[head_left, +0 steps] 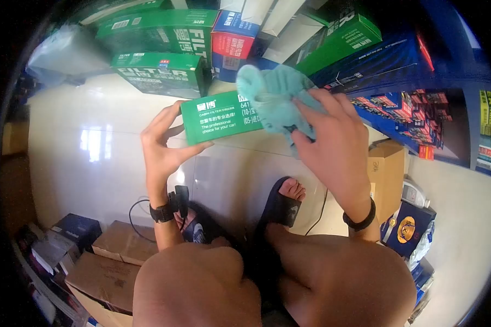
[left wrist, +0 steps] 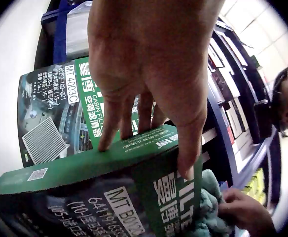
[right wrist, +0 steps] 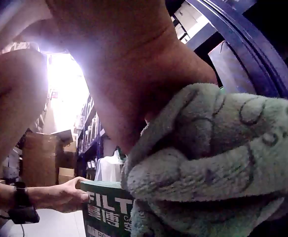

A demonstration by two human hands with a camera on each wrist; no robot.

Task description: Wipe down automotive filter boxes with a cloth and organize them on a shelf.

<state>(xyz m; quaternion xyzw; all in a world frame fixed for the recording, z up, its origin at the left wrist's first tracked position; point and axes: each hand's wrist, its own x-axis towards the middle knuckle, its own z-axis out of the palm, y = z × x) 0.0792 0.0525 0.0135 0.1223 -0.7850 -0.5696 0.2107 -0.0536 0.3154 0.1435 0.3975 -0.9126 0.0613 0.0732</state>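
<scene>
A green cabin filter box is held up above the floor in the head view. My left hand grips its left end, thumb along the near edge and fingers on the far side; the left wrist view shows the thumb and fingers of this hand astride the box. My right hand holds a bunched teal cloth against the box's right end, covering part of the printing. In the right wrist view the fluffy cloth hides most of that hand's fingers.
More green filter boxes stand on the tiled floor ahead, beside a red and blue box. Blue shelving with stock runs along the right. Cardboard boxes lie at left and right. Sandalled feet are below.
</scene>
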